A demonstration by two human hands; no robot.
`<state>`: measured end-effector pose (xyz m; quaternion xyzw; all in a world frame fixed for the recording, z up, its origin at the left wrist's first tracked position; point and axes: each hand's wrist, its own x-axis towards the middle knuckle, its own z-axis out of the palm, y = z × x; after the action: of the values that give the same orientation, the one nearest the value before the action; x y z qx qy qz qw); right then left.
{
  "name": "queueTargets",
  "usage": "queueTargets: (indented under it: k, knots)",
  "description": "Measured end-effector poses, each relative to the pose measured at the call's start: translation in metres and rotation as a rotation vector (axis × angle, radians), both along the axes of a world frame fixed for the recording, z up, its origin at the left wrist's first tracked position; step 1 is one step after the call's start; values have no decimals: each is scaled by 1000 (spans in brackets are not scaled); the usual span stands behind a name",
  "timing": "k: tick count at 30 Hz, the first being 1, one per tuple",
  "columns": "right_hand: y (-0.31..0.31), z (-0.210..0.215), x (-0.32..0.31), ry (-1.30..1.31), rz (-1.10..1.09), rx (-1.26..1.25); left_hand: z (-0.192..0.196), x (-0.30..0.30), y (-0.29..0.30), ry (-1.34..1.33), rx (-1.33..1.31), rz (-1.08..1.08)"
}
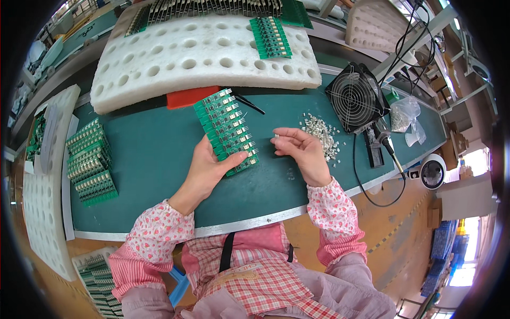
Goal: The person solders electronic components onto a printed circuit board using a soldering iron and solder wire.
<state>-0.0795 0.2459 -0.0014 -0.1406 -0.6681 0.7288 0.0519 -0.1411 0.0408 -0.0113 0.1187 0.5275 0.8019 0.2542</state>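
Observation:
My left hand (pixel 208 166) holds a long green circuit board panel (pixel 225 127) by its near end, thumb pressed on its top face. The panel lies slanted over the dark green work mat (pixel 154 154). My right hand (pixel 301 150) is just right of the panel, fingers curled, pinching a small white connector (pixel 277 137) between thumb and fingertips. A loose pile of small white connectors (pixel 320 133) lies on the mat just beyond the right hand.
White foam tray (pixel 202 53) with holes sits behind, carrying green boards (pixel 271 37). Stacked green boards (pixel 89 162) lie at left. A black fan (pixel 355 98), soldering iron (pixel 390 151), red block (pixel 186 97), black tweezers (pixel 248 103) and plastic bags (pixel 406 114) stand nearby.

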Motion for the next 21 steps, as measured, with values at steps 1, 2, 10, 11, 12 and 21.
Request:
queueTargets:
  k: [1,2,10,11,12,21]
  knots:
    - [-1,-1,1,14,18,10,0,0,0,-3,2,-9]
    - [-3,-3,2,3,21,3,0,0,0,-2,0,-1]
    - [-10,-10,2,92,-27,239,0,0,1,-6,3,-1]
    - [-10,-9,3,109,-15,233,0,0,1,0,8,3]
    - [-11,-7,4,80,-13,169,0,0,0,-2,5,14]
    - [-16,-6,6,68,70,75,0,0,2,23,12,73]
